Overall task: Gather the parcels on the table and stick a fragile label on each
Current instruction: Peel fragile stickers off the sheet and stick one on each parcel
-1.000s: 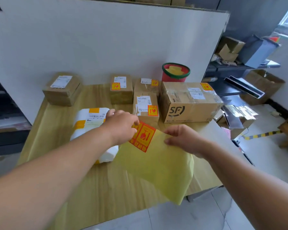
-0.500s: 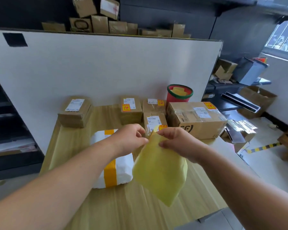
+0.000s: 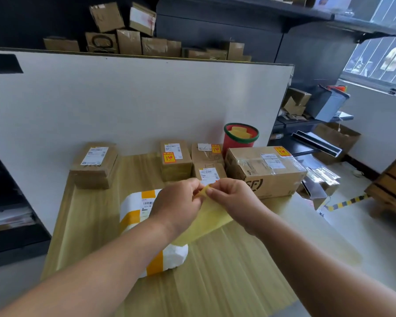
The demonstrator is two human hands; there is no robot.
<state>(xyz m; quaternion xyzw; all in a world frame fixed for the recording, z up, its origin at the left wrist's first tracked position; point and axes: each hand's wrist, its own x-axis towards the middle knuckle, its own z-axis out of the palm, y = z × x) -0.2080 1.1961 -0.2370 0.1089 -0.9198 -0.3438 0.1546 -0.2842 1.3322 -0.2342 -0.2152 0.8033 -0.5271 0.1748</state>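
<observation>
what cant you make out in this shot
Head view only:
- Fragile label: none visible on the yellow backing sheet; the pinching left hand and right hand hide its top corner.
- White parcel: partly behind the left forearm.
- Small front box: near edge hidden by the hands.
- Shipping label text: too small to read.

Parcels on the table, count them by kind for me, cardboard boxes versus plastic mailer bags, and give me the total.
Cardboard boxes: 5 (far left, labelled small one, one behind, one partly behind the hands, large one)
White and orange mailer bags: 1
Total: 6
</observation>
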